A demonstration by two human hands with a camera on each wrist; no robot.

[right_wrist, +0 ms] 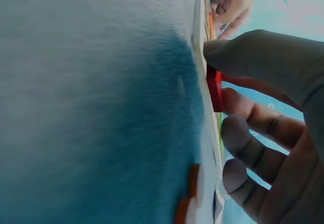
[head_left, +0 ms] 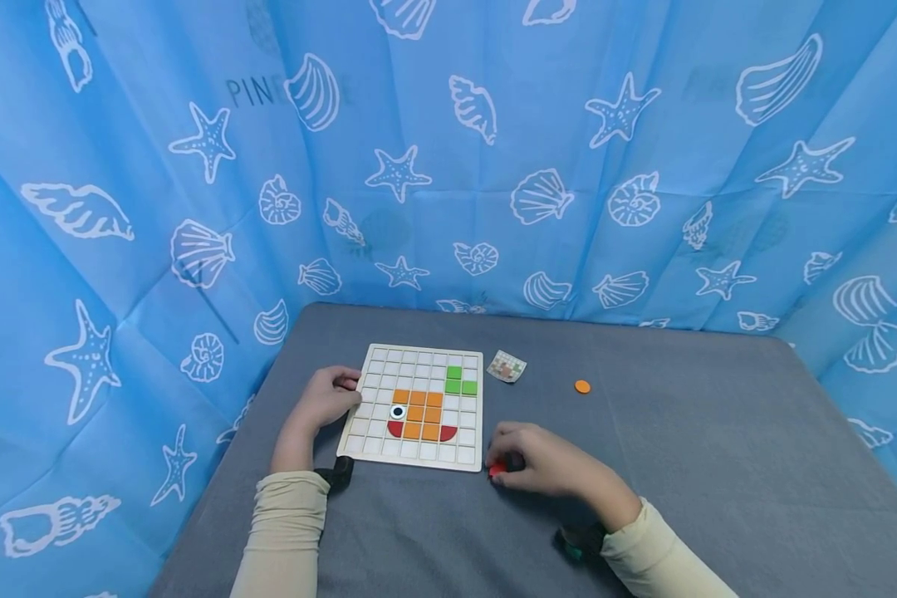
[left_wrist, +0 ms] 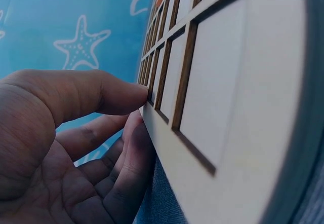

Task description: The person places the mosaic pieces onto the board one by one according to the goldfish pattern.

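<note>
A white grid board (head_left: 377,448) lies at the left of the table. Orange square tiles (head_left: 415,413), a round eye tile (head_left: 398,412), two red rounded pieces (head_left: 448,433) and three green tiles (head_left: 453,386) sit in its cells. My left hand (head_left: 329,397) grips the board's left edge; in the left wrist view the thumb (left_wrist: 121,98) is on the rim with fingers below. Just off the board's lower right corner, my right hand (head_left: 541,461) pinches a red piece (right_wrist: 214,88) between thumb and fingertips. Those fingers cover part of it.
A small picture card (head_left: 507,366) rests beside the board's upper right corner. Farther right is an orange disc (head_left: 582,387). A blue curtain (head_left: 433,208) with shell prints hangs behind and beside the grey table (head_left: 703,432).
</note>
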